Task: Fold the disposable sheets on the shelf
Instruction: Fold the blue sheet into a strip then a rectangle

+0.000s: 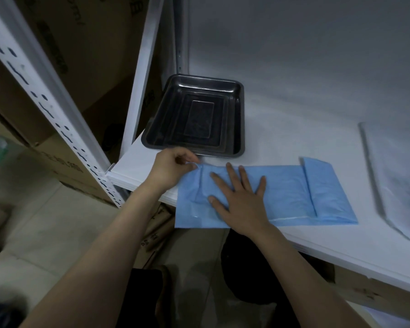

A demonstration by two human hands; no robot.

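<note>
Hands first: right hand lies flat with fingers spread, pressing down the blue sheet at the front edge of the white shelf. Left hand pinches the sheet's far left corner. Just beyond the left hand sits a black tray, and well off right lies a white sheet.

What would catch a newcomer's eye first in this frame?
The blue sheet stands out, lying along the front edge of the white shelf with its left end hanging past the edge. The right hand presses flat on it while the left hand pinches its far left corner. Just behind the hands sits a dark metal tray, and a pale sheet lies at far right.
</note>
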